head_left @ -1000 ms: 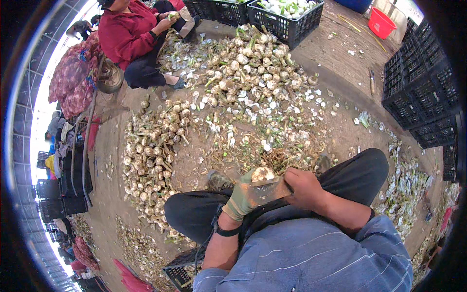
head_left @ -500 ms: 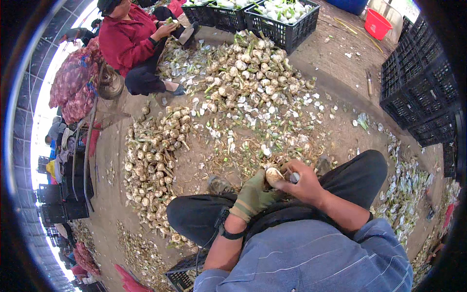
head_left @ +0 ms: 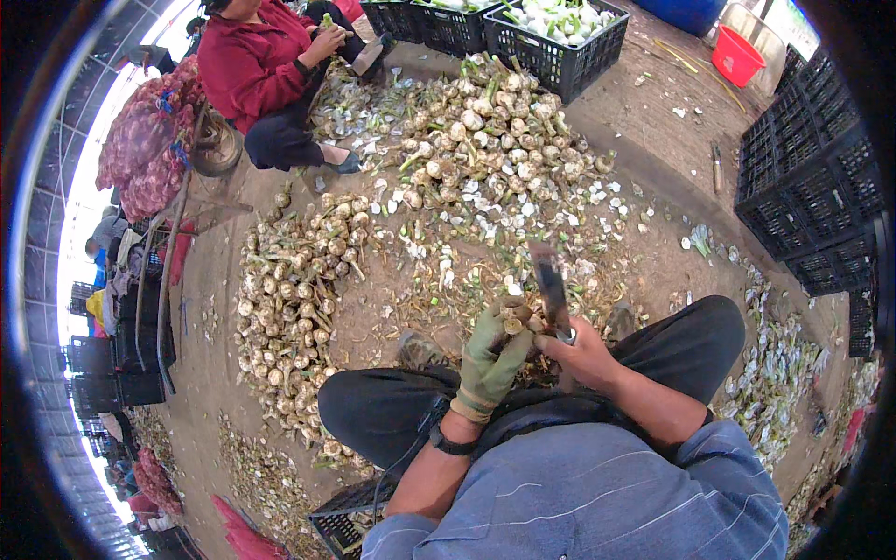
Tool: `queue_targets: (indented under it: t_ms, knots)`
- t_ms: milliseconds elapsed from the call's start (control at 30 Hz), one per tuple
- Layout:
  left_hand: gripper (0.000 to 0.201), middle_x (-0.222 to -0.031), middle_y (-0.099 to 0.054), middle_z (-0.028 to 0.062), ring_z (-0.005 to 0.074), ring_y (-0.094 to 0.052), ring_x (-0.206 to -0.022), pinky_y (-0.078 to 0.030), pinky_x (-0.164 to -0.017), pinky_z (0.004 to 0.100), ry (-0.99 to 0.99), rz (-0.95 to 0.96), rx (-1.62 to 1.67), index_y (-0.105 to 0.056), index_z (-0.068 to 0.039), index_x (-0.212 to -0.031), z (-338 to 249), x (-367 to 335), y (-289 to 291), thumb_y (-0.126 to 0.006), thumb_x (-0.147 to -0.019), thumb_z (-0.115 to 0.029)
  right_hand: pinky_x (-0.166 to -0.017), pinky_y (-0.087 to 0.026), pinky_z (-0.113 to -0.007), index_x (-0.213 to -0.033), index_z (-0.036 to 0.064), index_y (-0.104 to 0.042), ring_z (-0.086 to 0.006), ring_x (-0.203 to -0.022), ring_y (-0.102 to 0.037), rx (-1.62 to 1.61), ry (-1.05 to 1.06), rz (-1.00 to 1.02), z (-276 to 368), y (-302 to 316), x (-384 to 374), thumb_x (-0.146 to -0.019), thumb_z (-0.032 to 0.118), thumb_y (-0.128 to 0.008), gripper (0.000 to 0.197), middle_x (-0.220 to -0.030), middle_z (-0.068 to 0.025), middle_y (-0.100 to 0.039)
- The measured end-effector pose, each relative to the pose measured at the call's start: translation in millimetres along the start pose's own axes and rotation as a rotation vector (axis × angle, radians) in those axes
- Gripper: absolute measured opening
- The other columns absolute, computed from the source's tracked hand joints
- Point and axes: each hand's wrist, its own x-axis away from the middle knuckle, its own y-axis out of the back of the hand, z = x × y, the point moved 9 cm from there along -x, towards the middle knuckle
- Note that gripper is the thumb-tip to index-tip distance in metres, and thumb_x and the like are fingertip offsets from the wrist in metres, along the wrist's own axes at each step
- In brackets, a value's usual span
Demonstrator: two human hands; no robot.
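My left hand [head_left: 487, 369], in a greenish work glove, is closed around a dirty brown garlic bulb [head_left: 511, 323] above my lap. Its root side appears turned up, partly covered by the fingers. Close beside it, my bare right hand [head_left: 586, 357] grips a knife [head_left: 551, 285]. The blade points up and away from me and is smeared by motion; most of the handle is hidden in the fist. Beyond my hands, peeled skins and cut scraps [head_left: 509, 247] litter the ground. Heaps of untrimmed garlic lie at the left [head_left: 294, 299] and farther ahead [head_left: 509, 126].
Across the heap sits a co-worker in a red jacket [head_left: 252, 65], holding a garlic bulb. Black crates of white garlic [head_left: 560, 61] stand at the back, stacked black crates [head_left: 812, 177] at the right. A red bucket [head_left: 737, 56] and full red mesh sacks [head_left: 149, 140] are farther off.
The knife has swung up, its blade now showing above my right hand. My left hand has turned the bulb and lifted it slightly, a little apart from my right hand.
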Motion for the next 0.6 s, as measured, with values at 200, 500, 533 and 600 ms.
queue_targets:
  t_ms: [200,500,533,600]
  knots:
    - [0.026,-0.113,-0.062,0.0061,0.016,-0.06,-0.102,-0.05,-0.086,0.0291,-0.107,0.116,-0.274,-0.058,-0.001,-0.118,18.3,2.2,6.5,-0.059,-0.091,-0.002,-0.063,-0.044,-0.036,-0.088,0.001,-0.06,-0.0225,-0.07,-0.056,0.536,0.45,-0.126,38.9,12.5,15.2,-0.084,0.013,-0.066,0.014,-0.077,-0.0081,-0.055]
    - [0.041,-0.11,-0.065,0.0071,0.0178,-0.062,-0.102,-0.051,-0.087,0.0305,-0.343,0.243,-0.647,-0.049,-0.002,-0.124,20.6,5.1,-1.0,-0.068,-0.088,-0.01,-0.061,-0.046,-0.046,-0.078,0.0015,-0.053,-0.0399,-0.074,-0.057,0.867,0.55,-0.106,56.6,0.9,26.4,-0.07,0.015,-0.072,0.025,-0.077,-0.0162,-0.052]
    - [0.041,-0.109,-0.065,0.0071,0.0187,-0.062,-0.101,-0.051,-0.087,0.0304,-0.26,0.224,-0.566,-0.05,-0.002,-0.123,25.8,4.5,2.1,-0.068,-0.087,-0.01,-0.061,-0.047,-0.047,-0.078,0.0017,-0.052,-0.0401,-0.074,-0.057,0.884,0.552,-0.1,56.4,0.6,26.5,-0.07,0.018,-0.072,0.027,-0.077,-0.0161,-0.052]
    - [0.04,-0.109,-0.065,0.0071,0.0205,-0.063,-0.099,-0.051,-0.086,0.0303,-0.095,0.184,-0.401,-0.052,-0.002,-0.121,37.4,7.0,5.4,-0.07,-0.086,-0.01,-0.062,-0.048,-0.048,-0.079,0.0022,-0.055,-0.0408,-0.074,-0.059,0.894,0.54,-0.109,57.8,0.5,26.6,-0.071,0.019,-0.072,0.026,-0.078,-0.0172,-0.055]
